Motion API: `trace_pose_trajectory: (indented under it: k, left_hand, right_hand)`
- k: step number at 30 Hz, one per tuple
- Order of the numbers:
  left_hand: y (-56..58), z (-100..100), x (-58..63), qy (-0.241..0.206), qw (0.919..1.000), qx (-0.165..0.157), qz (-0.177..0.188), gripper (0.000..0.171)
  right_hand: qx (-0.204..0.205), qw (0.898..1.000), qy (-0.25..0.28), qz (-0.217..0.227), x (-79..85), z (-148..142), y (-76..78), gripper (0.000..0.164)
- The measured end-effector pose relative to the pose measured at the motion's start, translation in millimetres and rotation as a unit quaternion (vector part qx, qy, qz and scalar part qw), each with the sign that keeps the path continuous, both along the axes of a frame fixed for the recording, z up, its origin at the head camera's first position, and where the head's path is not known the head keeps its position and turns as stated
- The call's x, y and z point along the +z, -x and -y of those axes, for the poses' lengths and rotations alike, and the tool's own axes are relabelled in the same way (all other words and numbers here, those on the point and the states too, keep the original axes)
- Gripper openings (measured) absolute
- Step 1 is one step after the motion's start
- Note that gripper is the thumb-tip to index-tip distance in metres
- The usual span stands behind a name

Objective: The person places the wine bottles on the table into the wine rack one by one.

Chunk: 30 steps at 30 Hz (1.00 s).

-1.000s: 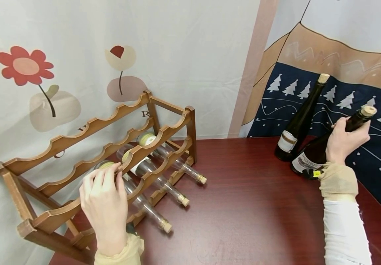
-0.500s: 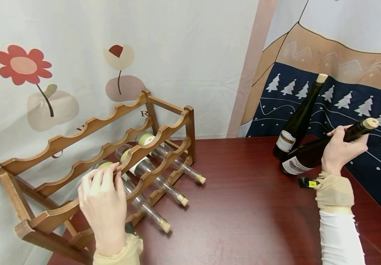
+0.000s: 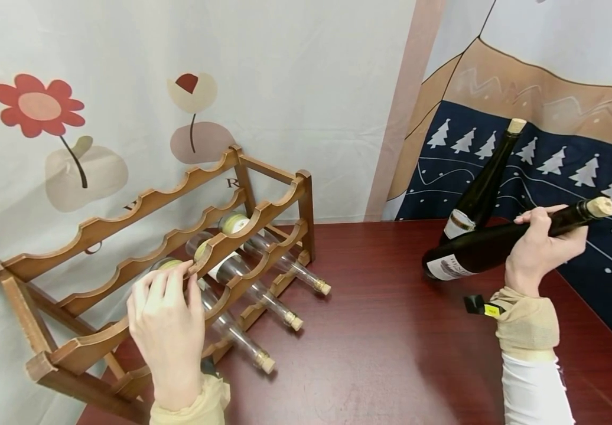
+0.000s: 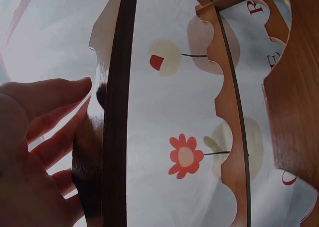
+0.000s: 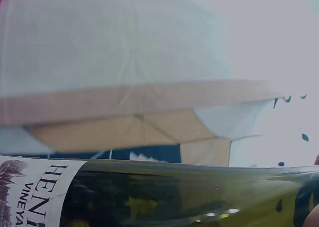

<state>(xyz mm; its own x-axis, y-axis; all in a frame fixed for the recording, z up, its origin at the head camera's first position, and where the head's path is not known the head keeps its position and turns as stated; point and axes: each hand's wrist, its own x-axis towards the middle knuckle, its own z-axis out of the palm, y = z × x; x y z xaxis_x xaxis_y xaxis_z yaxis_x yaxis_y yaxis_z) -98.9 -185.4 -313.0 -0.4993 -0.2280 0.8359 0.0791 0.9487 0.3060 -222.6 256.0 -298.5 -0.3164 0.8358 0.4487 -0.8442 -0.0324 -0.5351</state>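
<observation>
My left hand grips the top front rail of a wooden wine rack. In the left wrist view its thumb and fingers meet that rail from one side. On the right, my right hand holds a dark corked wine bottle round its neck. The bottle is tilted well over, its white-labelled base toward the rack and its cork to the right. Its label and glass fill the lower right wrist view, with only a fingertip showing. A taller dark bottle stands behind it, partly hidden.
Three clear corked bottles lie in the rack's lower row, necks pointing out over the red-brown table: a near one, a middle one and a far one. Printed cloth hangs close behind the rack and bottles.
The held bottle has tipped from leaning to nearly lying over, its base swinging left and off the table. My right hand has moved down and left a little. The left hand stays put.
</observation>
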Motion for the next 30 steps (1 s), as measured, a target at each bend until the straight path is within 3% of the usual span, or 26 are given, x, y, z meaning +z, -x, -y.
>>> trace_pose_trajectory:
  k: [9, 15, 22, 30]
  left_hand:
    - [3.2, -4, -1.0, -0.006, 0.999, -0.031, -0.032, 0.016]
    - [8.2, -13, -0.4, 0.026, 0.9945, -0.083, -0.058, 0.015]
    - [25.4, -40, -7.7, 0.07, 0.9859, -0.15, -0.026, 0.021]
    - [44.5, -80, -24.3, 0.113, 0.9657, -0.234, -0.002, 0.041]
  right_hand:
    - [0.039, 0.996, 0.068, -0.049, 5.3, 14, -8.7, 0.011]
    - [0.058, 0.991, 0.094, -0.07, 7.5, 24, -16.6, 0.011]
    - [0.074, 0.99, 0.093, -0.072, 5.1, 35, -26.1, 0.014]
    - [0.104, 0.983, 0.124, -0.087, 4.2, 45, -32.2, 0.013]
